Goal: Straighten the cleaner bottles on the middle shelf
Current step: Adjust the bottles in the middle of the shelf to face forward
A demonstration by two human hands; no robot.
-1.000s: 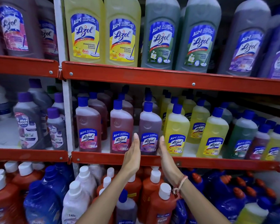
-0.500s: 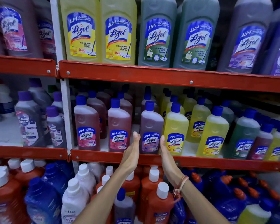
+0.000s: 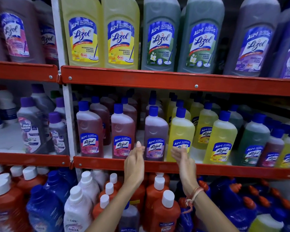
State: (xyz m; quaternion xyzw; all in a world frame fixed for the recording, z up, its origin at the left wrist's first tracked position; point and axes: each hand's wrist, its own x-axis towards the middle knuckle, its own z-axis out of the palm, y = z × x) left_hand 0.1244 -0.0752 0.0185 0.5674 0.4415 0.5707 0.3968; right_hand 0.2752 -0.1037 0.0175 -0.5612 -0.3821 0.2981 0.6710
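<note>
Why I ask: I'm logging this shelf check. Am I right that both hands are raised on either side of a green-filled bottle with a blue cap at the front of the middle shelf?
Not quite. The head view shows the bottle between the left hand and right hand holds purple liquid, not green. The rest holds: blue cap, front of the middle shelf, a hand on either side.
</note>
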